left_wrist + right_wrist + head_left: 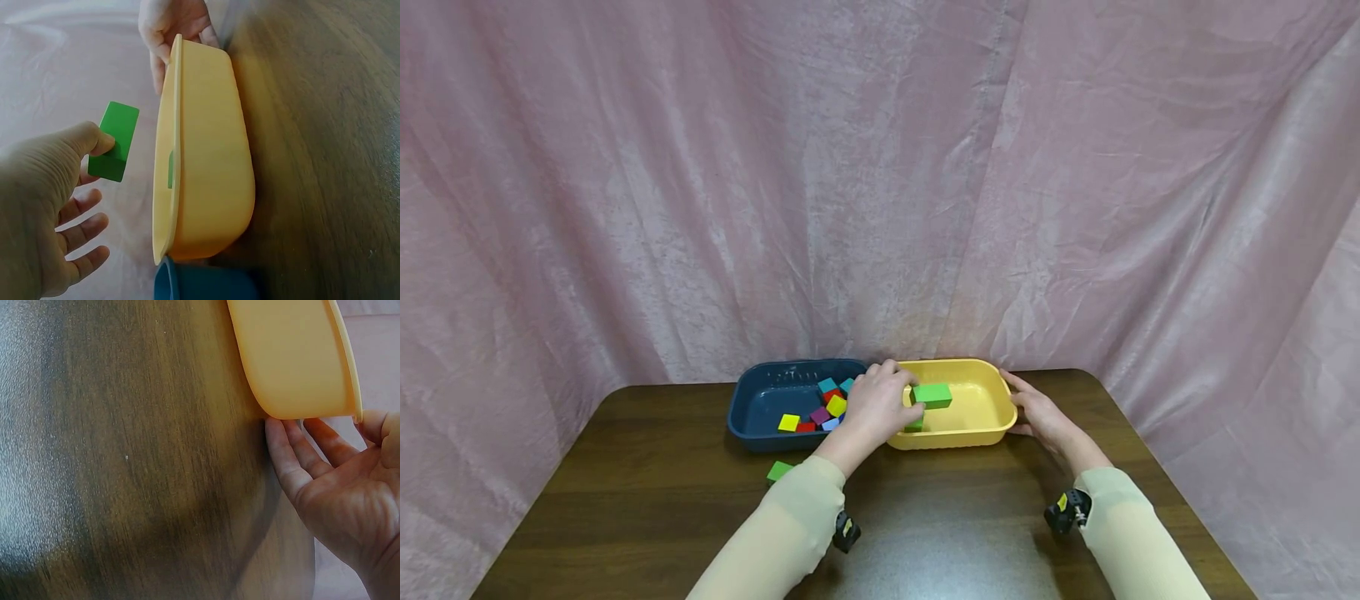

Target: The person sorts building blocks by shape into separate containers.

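My left hand pinches a green rectangular block between thumb and index finger, the other fingers spread. Block and hand are over the left part of the yellow tray. Inside that tray lies another green block, partly covered by my left thumb. At the tray's right end is my right hand. In the right wrist view its extended fingers meet the outer end wall, with the thumb by the rim.
A dark blue tray stands against the yellow one's left side, holding several small cubes in yellow, red, purple and blue. One green block lies on the wooden table before it, partly behind my left sleeve. A pink curtain hangs behind.
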The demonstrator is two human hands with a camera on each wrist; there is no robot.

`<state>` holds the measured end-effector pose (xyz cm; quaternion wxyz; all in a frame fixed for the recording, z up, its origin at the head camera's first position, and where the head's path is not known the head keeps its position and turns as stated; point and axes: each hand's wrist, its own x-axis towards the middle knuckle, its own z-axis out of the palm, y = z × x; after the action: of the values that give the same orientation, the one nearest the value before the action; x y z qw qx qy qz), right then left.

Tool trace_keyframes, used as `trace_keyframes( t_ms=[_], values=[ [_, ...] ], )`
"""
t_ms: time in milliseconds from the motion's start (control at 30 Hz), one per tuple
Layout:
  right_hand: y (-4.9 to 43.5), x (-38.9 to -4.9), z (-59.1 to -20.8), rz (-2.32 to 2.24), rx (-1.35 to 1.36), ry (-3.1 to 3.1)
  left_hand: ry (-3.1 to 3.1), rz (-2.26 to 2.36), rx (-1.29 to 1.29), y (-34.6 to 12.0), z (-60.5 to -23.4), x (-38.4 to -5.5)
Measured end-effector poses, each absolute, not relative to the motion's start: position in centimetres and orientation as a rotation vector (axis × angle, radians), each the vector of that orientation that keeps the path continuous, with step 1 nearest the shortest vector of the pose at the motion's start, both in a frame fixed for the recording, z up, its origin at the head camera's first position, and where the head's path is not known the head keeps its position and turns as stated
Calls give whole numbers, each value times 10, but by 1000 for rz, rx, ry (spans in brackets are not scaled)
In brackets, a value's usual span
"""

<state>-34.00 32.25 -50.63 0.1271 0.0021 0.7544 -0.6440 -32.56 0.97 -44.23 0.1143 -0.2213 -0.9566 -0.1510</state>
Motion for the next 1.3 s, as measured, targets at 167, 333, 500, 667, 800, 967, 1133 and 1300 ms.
trace_keyframes(
  t_ms=[167,333,500,667,800,967,1133,1300],
  values=[
    [323,-339,-506,-1875,-10,2197,-2812,-441,-640,15,-443,-327],
    [323,-339,-507,-1877,0,2199,-2813,-443,-646,20,-445,-328],
    [322,-338,-505,-1869,3,2198,-2826,-440,-652,24,-447,-330],
    [322,-337,-504,-1874,14,2191,-2845,-452,-647,25,-447,-331],
    [322,-337,-502,-1871,11,2195,-2847,-469,-632,23,-446,-333],
    [323,-337,-501,-1864,2,2201,-2842,-476,-614,17,-444,-333],
    [324,-337,-501,-1864,-5,2198,-2825,-495,-620,14,-443,-333],
    [325,-337,-501,-1869,-17,2199,-2796,-542,-656,12,-439,-330]
  ],
)
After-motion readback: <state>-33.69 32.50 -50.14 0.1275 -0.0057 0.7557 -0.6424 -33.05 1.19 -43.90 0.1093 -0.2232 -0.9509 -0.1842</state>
